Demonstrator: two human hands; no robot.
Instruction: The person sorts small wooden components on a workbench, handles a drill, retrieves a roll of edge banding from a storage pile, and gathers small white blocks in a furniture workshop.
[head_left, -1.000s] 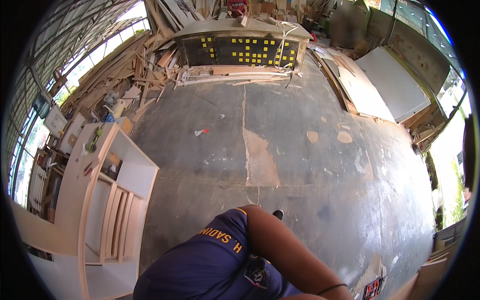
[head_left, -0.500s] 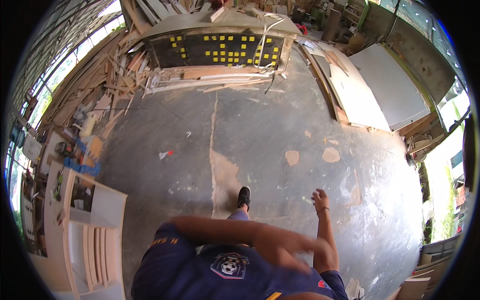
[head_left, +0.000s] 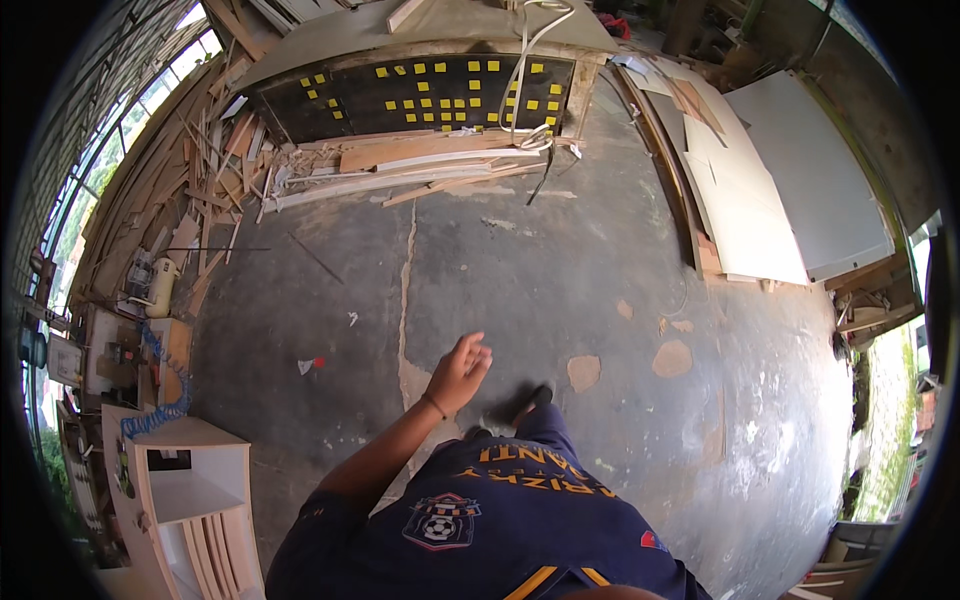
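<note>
My left hand (head_left: 459, 371) swings out in front of me over the grey concrete floor (head_left: 520, 280), fingers loosely curled and holding nothing. A thin band sits on its wrist. Just to its right my dark shoe (head_left: 539, 394) steps forward beyond my navy shirt (head_left: 500, 520). My right hand is out of the picture. A long crack (head_left: 405, 290) in the floor runs away from the hand towards the back.
A black panel with yellow squares (head_left: 420, 95) stands at the back, with long boards (head_left: 420, 165) piled before it. Large pale sheets (head_left: 790, 190) lie at the right. A white open cabinet (head_left: 190, 490) and a blue coiled hose (head_left: 160, 400) are at the lower left.
I have moved forward towards the black panel. My left hand has swung ahead, and my right hand, seen earlier at the right, has dropped out of view.
</note>
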